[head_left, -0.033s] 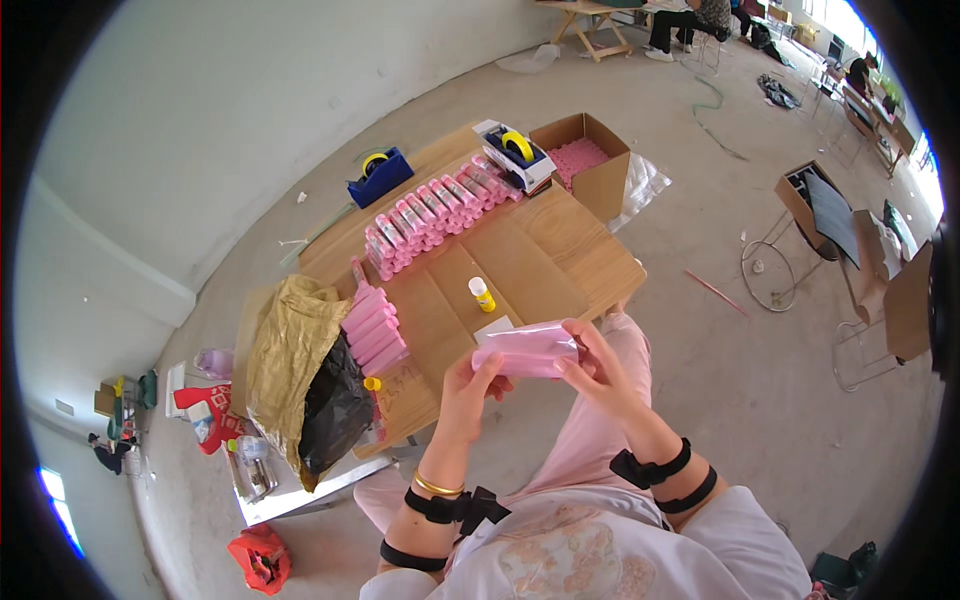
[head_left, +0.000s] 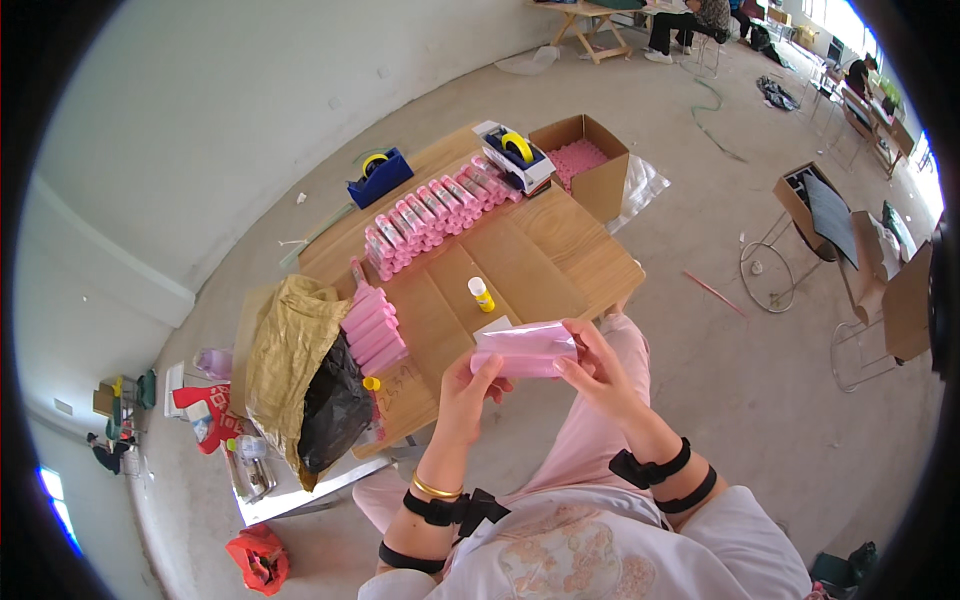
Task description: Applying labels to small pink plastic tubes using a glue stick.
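A shiny pink plastic roll (head_left: 526, 352) is held level in front of me, above the near edge of the table. My left hand (head_left: 468, 393) grips its left end, thumb on the near side and fingers beneath. Closed on the right end is my right hand (head_left: 597, 372), its thumb pressing the lower edge. Just beyond the roll lies a small white paper piece (head_left: 493, 328), partly covered by it. A yellow glue stick (head_left: 481, 295) with a white cap stands farther out on the cardboard (head_left: 440, 310).
Stacked labelled pink rolls (head_left: 430, 215) line the far side, with plain pink rolls (head_left: 372, 330) at left. Two tape dispensers, one blue (head_left: 380, 178), stand behind. An open carton (head_left: 605, 180) holds pink items. Gold and black plastic bags (head_left: 295, 350) cover the left; a yellow cap (head_left: 372, 384) lies nearby.
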Tool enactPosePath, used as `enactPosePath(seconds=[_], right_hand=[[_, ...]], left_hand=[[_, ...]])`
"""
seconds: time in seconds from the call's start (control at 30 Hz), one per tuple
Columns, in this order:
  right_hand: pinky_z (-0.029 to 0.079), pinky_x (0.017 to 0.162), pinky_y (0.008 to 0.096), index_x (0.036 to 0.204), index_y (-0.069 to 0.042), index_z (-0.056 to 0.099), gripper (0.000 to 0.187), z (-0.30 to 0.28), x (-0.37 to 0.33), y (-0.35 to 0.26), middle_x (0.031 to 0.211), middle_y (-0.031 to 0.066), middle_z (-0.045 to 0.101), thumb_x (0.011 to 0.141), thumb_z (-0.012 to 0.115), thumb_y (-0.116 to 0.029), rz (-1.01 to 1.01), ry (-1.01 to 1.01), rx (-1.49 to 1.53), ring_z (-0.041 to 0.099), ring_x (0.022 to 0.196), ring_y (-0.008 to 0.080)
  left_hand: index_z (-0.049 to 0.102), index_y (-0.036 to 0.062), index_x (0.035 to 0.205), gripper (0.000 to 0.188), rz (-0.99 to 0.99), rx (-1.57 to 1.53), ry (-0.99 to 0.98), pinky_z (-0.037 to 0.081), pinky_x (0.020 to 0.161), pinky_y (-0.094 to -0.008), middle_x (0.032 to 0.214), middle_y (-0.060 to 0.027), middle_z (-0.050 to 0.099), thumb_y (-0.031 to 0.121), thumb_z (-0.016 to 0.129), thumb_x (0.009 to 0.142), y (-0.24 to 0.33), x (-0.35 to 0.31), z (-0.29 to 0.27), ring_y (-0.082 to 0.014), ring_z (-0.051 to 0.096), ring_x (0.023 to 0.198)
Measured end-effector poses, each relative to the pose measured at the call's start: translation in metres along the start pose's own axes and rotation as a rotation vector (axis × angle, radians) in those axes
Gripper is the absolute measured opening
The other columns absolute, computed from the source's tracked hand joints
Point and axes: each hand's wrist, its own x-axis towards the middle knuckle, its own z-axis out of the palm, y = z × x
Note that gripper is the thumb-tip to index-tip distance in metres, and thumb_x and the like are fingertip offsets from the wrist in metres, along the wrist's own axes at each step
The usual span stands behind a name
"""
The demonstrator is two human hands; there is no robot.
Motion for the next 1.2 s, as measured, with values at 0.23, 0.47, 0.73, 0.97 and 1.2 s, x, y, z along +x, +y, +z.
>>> enactPosePath(seconds=[0.23, 0.47, 0.73, 0.97, 1.2], right_hand=[[0.043, 0.064, 0.0204, 0.107, -0.003, 0.051, 0.020, 0.009, 0.001, -0.007, 0.091, 0.0016, 0.058, 0.095, 0.049, -0.019, 0.366, -0.105, 0.170, 0.053, 0.075, 0.0075], [0.035, 0.058, 0.0186, 0.096, -0.004, 0.051, 0.018, 0.038, -0.010, -0.026, 0.076, -0.0041, 0.047, 0.094, 0.051, -0.022, 0.019, -0.008, -0.188, 0.041, 0.066, 0.0027], [0.032, 0.055, 0.0195, 0.096, -0.004, 0.051, 0.018, 0.057, -0.010, -0.028, 0.076, -0.0063, 0.046, 0.093, 0.052, -0.022, 0.030, 0.075, -0.063, 0.038, 0.065, 0.0037], [0.032, 0.053, 0.0228, 0.094, -0.001, 0.054, 0.023, 0.060, -0.004, -0.026, 0.064, -0.0052, 0.044, 0.093, 0.050, -0.023, 0.145, 0.113, -0.083, 0.036, 0.059, 0.0058], [0.030, 0.052, 0.0225, 0.085, -0.001, 0.052, 0.023, 0.067, 0.001, -0.031, 0.064, -0.0042, 0.042, 0.094, 0.048, -0.023, 0.209, 0.074, 0.065, 0.034, 0.060, 0.0052]], left_hand=[[0.055, 0.0020, 0.103, 0.021, 0.328, 0.068, 0.041, 0.044, 0.055, -0.0230, 0.082, -0.0033, 0.060, 0.017, 0.059, 0.088, 0.002, -0.027, 0.009, -0.0109, 0.056, 0.066], [0.055, 0.0032, 0.099, 0.014, 0.198, 0.051, 0.076, 0.040, 0.049, -0.0209, 0.077, -0.0006, 0.056, 0.015, 0.054, 0.091, 0.004, -0.043, 0.001, -0.0061, 0.048, 0.060], [0.058, 0.0024, 0.094, 0.018, 0.357, 0.204, 0.243, 0.036, 0.044, -0.0202, 0.069, 0.0020, 0.055, 0.018, 0.051, 0.093, 0.009, -0.051, 0.010, -0.0050, 0.047, 0.054], [0.057, -0.0002, 0.085, 0.024, 0.722, 0.646, 0.331, 0.037, 0.045, -0.0248, 0.061, 0.0015, 0.052, 0.020, 0.048, 0.094, 0.012, -0.057, 0.003, -0.0070, 0.048, 0.052], [0.056, 0.0011, 0.085, 0.023, 0.810, 0.674, 0.307, 0.030, 0.044, -0.0240, 0.059, 0.0034, 0.047, 0.020, 0.047, 0.094, 0.013, -0.056, -0.006, -0.0064, 0.039, 0.049]])
